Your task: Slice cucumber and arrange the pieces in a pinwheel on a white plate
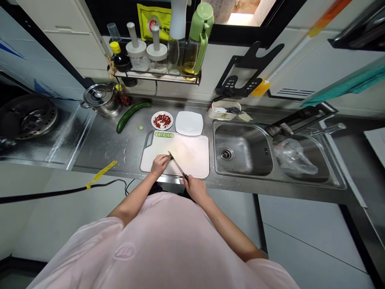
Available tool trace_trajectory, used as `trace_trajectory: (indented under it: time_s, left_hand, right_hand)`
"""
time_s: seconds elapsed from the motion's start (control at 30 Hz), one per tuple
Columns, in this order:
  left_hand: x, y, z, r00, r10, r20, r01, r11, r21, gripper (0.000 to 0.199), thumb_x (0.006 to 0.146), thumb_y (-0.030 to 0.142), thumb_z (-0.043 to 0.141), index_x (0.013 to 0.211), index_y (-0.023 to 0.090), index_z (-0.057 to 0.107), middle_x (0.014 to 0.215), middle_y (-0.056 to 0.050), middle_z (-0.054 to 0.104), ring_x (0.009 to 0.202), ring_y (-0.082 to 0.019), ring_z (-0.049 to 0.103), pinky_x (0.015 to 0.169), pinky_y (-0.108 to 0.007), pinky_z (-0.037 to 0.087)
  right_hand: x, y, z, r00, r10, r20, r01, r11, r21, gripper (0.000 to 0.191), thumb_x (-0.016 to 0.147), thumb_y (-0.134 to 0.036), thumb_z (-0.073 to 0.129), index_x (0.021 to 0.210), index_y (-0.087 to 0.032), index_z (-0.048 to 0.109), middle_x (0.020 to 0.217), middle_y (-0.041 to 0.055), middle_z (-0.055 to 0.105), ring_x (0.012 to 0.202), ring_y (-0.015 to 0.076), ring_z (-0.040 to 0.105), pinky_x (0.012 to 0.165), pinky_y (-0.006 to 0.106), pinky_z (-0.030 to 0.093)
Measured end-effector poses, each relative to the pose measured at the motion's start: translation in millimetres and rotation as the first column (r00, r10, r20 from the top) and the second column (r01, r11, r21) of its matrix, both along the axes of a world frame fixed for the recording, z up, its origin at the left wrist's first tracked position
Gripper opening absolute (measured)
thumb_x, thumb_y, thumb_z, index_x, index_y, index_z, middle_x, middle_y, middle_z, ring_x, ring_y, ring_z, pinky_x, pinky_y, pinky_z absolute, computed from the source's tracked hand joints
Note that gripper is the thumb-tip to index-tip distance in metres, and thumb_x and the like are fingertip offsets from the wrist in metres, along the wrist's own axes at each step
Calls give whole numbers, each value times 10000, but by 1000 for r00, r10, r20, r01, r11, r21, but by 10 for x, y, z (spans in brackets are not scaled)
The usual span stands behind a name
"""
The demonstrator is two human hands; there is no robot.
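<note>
On the white cutting board point(198, 152), my left hand point(160, 163) is closed on a small dark green piece, likely cucumber point(171, 157). My right hand point(195, 188) grips the black handle of a kitchen knife point(179, 167), and its blade tip reaches the green piece by my left fingers. A row of cucumber slices point(164, 135) lies along the board's far left edge. Behind the board stand a plate of chopped red pieces point(162, 121) and a white square plate point(189, 123). A long cucumber point(131, 114) and one loose slice point(140, 127) rest on the counter to the left.
A steel pot point(102, 100) and a dark wok point(27, 116) are at the left. Right of the board is a sink point(243, 148), then a second basin with a plastic bag point(296, 156). A shelf point(159, 76) of jars and bottles hangs above the counter.
</note>
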State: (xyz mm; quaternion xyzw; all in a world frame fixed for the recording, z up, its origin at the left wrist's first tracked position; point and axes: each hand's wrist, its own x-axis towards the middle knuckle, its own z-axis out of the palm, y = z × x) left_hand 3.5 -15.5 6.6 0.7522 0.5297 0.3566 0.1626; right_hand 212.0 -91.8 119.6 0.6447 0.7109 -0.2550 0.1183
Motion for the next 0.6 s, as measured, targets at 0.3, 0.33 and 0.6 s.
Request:
trace_trajectory:
  time_s: [0.3, 0.33, 0.6]
  left_hand:
    - [-7, 10, -6, 1000, -9, 8, 9, 1000, -3, 217, 891, 293, 480, 998, 251, 665, 998, -52, 657, 946, -167, 587, 845, -343, 484]
    - [-6, 11, -7, 1000, -10, 8, 10, 1000, -5, 219, 892, 292, 479, 999, 250, 665, 999, -51, 657, 950, -168, 586, 848, -344, 483]
    - [1, 16, -11, 1000, -19, 18, 19, 1000, -8, 218, 894, 278, 475, 1010, 244, 656, 999, -47, 660, 972, -166, 583, 870, -351, 473]
  right_hand:
    - [-35, 91, 35, 1000, 10, -2, -10, 1000, -28, 379, 959, -443, 290, 1047, -176, 544, 915, 115, 675, 873, 225, 639, 718, 278, 384]
    - [-49, 105, 24, 1000, 12, -3, -12, 1000, -19, 381, 959, -445, 289, 1048, -176, 544, 914, 114, 676, 871, 225, 640, 718, 278, 385]
    - [-200, 253, -50, 1000, 21, -6, -21, 1000, 19, 388, 964, -439, 270, 1046, -177, 543, 916, 105, 678, 860, 223, 644, 708, 279, 395]
